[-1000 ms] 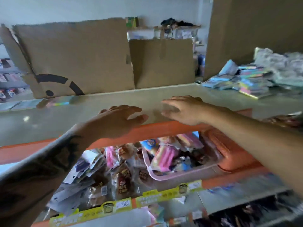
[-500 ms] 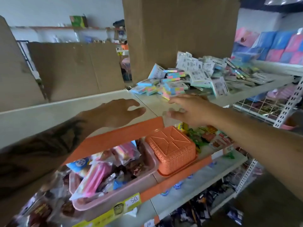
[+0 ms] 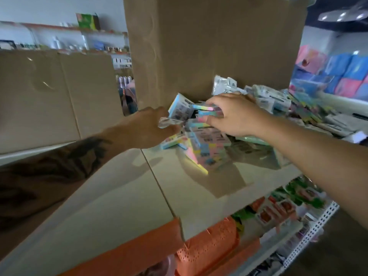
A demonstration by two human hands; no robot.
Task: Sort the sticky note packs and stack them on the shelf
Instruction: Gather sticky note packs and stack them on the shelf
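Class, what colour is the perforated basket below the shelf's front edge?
Orange; the basket shows in the head view, the only one, beneath the shelf.

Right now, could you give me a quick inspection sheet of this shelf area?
Surface: pale shelf, bare near its front.
Job's things: sticky note packs heaped loosely, unsorted.
Clutter: more packets piled to the right.
Hands: left hand touches the heap, grip unclear; right hand grips a pastel pack.
Cables: nothing seen.
Surroundings: cardboard box behind the heap; orange basket on the shelf below.
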